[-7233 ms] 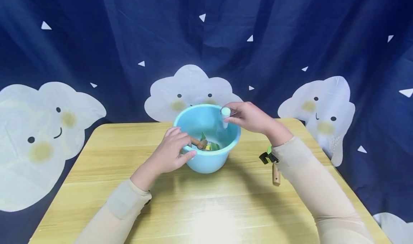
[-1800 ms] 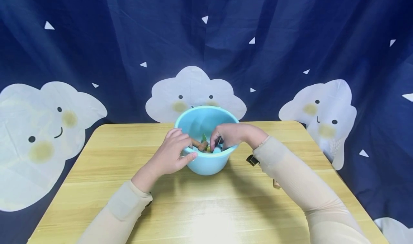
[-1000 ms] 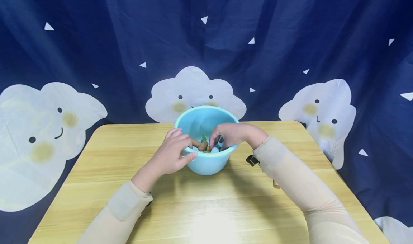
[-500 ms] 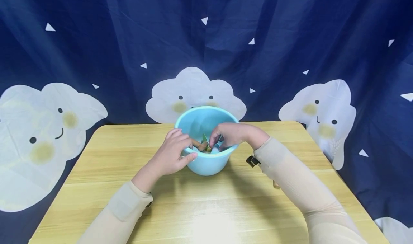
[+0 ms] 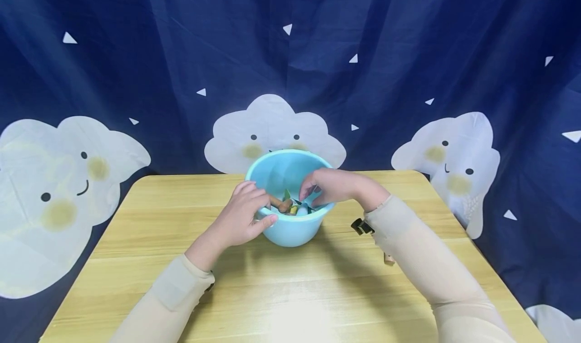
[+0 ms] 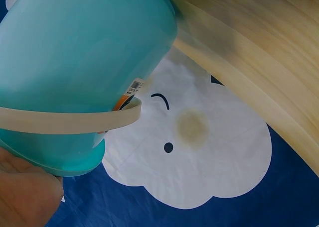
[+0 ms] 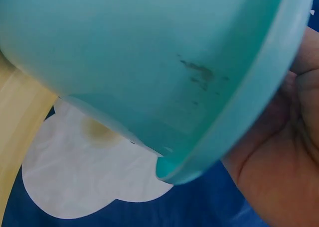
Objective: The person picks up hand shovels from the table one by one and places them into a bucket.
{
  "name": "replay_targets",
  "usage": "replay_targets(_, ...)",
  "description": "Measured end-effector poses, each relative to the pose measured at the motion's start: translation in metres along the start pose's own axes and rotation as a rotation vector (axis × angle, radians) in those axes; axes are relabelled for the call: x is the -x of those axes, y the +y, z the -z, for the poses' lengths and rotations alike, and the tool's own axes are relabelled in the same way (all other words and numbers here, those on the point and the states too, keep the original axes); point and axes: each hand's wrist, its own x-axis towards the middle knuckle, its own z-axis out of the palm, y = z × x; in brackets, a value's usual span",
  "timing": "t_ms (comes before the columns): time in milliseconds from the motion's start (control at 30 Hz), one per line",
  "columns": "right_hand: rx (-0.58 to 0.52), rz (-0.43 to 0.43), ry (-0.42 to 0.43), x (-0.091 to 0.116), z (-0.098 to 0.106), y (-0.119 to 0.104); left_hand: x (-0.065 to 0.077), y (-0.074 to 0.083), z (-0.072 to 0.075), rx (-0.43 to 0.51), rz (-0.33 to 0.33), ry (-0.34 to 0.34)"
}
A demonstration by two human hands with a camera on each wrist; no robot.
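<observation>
A light blue bucket (image 5: 290,232) stands on the table, its handle strap (image 6: 65,121) seen in the left wrist view. My left hand (image 5: 242,212) grips the near left rim, thumb outside and fingers over the edge. My right hand (image 5: 333,186) reaches over the right rim into the bucket, thumb and fingers apart with nothing clearly held between them. Below its fingertips lie a pale blue rounded handle end (image 5: 302,210), a brown wooden handle (image 5: 283,205), a small yellow piece (image 5: 293,210) and a green pointed piece (image 5: 287,194). The bucket wall hides their lower parts.
A wooden handle end (image 5: 389,259) shows on the table beside the right sleeve, which hides the rest of it. A black device (image 5: 362,226) hangs under the right wrist. Behind the wooden table (image 5: 181,191) hangs a dark blue curtain (image 5: 245,55) with white clouds.
The pale blue-ended item, earlier held above the bucket, now lies inside. My right hand went down into the bucket, then drew slightly up and right. My left hand stayed on the rim.
</observation>
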Motion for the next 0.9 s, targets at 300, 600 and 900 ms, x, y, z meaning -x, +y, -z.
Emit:
replay_targets(300,0.046,-0.038,0.065,0.018,0.008,-0.006,0.0,0.001,0.001,0.005,0.006,-0.009)
replay_targets(600,0.108,-0.016,0.122,0.038,0.015,-0.008,0.0,0.002,0.002,0.01,0.0,-0.006)
replay_targets(900,0.177,0.021,0.223,0.067,0.017,-0.002,0.0,0.001,0.002,0.015,-0.003,-0.006)
